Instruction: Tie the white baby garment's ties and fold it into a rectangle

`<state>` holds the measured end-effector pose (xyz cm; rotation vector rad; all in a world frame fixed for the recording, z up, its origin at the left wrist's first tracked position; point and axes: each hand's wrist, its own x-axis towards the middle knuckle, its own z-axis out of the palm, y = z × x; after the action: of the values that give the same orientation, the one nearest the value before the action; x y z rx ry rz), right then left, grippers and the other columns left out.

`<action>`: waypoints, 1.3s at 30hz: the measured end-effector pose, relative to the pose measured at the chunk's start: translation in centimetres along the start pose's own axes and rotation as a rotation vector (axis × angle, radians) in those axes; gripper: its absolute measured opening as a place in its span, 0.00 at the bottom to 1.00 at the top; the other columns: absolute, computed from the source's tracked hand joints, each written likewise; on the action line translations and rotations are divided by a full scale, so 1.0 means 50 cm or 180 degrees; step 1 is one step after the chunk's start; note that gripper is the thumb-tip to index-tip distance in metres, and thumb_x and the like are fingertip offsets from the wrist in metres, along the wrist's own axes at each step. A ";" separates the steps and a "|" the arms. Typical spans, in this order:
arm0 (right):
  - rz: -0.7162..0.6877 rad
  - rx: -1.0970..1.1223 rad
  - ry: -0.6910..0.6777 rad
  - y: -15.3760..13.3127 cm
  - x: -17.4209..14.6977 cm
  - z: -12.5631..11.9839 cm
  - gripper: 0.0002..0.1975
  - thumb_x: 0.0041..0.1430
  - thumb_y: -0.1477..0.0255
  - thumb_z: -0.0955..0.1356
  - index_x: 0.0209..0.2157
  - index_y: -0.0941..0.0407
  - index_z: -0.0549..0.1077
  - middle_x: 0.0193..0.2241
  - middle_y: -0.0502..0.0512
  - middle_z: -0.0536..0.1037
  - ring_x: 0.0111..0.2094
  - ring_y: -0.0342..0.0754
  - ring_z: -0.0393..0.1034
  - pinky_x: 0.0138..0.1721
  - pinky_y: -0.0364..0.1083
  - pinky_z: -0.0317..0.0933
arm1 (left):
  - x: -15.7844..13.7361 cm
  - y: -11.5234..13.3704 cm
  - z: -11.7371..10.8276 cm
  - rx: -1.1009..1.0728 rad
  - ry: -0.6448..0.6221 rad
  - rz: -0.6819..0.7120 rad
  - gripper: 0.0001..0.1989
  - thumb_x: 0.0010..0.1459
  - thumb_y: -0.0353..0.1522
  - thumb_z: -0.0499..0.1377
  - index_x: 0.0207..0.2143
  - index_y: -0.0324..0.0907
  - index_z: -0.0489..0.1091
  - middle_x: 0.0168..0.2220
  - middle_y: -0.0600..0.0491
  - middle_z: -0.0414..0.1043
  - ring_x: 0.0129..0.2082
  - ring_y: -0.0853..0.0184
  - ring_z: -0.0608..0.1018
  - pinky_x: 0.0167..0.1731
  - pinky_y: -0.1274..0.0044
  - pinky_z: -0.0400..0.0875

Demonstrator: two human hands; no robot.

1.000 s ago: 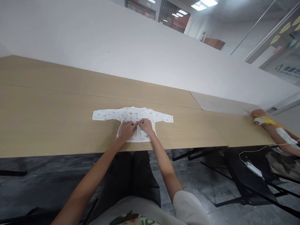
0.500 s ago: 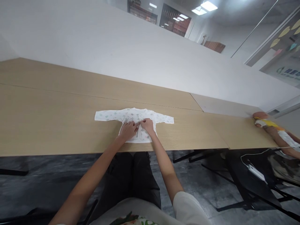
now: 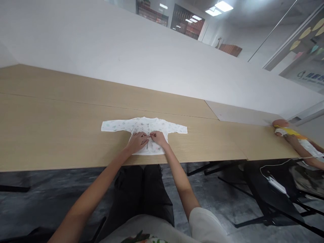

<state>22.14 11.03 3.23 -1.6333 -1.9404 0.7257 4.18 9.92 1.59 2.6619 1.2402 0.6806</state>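
A white long-sleeved baby shirt (image 3: 140, 125) with a small printed pattern lies spread on the table, sleeves out to both sides and hem toward me. My left hand (image 3: 137, 141) rests on the left half of its front, fingertips closed on the cloth near the middle opening. Pinched at the same opening, my right hand (image 3: 158, 137) holds the front edge between thumb and forefinger. The two sets of fingertips nearly meet. Whatever small fastener may be between them is hidden by the fingers.
The wooden table (image 3: 63, 135) runs along a white partition wall (image 3: 126, 57). At the far right, another person's arm (image 3: 293, 143) reaches over a doll (image 3: 282, 124) in yellow and white. Below stands a black folding chair (image 3: 265, 195) with a white power strip (image 3: 278, 186) on it.
Both hands have shifted slightly toward me along the shirt's front opening. My left forefinger, stretched out before, is now drawn in closer to the other fingers. The shirt lies in the same place.
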 end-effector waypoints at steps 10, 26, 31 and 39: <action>0.0370 -0.0457 0.0539 0.039 0.065 -0.061 0.13 0.59 0.77 0.65 0.42 0.57 0.79 0.40 0.56 0.81 0.41 0.46 0.74 0.43 0.40 0.62 | 0.025 -0.057 -0.009 -0.0074 0.0147 -0.0371 0.19 0.64 0.39 0.47 0.43 0.45 0.76 0.47 0.47 0.74 0.49 0.58 0.73 0.52 0.65 0.61; 0.0893 -0.1905 0.0241 0.158 0.135 -0.173 0.18 0.61 0.70 0.62 0.50 0.55 0.75 0.52 0.60 0.75 0.55 0.55 0.65 0.56 0.52 0.53 | 0.109 -0.269 -0.062 0.0735 -0.0066 -0.1468 0.17 0.57 0.41 0.50 0.38 0.41 0.73 0.44 0.43 0.74 0.50 0.53 0.71 0.52 0.64 0.61; 0.1098 -0.1823 0.0168 0.163 0.139 -0.214 0.15 0.64 0.70 0.60 0.46 0.59 0.74 0.48 0.64 0.77 0.50 0.55 0.69 0.50 0.50 0.58 | 0.120 -0.280 -0.087 0.0210 -0.0045 -0.1602 0.20 0.60 0.43 0.46 0.44 0.41 0.68 0.38 0.47 0.77 0.39 0.58 0.76 0.40 0.71 0.66; 0.0735 -0.1538 0.0945 0.127 0.185 -0.330 0.08 0.67 0.70 0.62 0.42 0.60 0.69 0.40 0.63 0.77 0.40 0.51 0.71 0.38 0.43 0.58 | 0.208 -0.251 -0.175 0.0761 0.0323 -0.1456 0.20 0.64 0.41 0.46 0.43 0.39 0.71 0.43 0.43 0.76 0.47 0.55 0.73 0.47 0.68 0.61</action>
<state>36.38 22.39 11.36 -2.1349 -1.8140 0.0719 -2.61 25.32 9.27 2.3888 1.9808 0.6296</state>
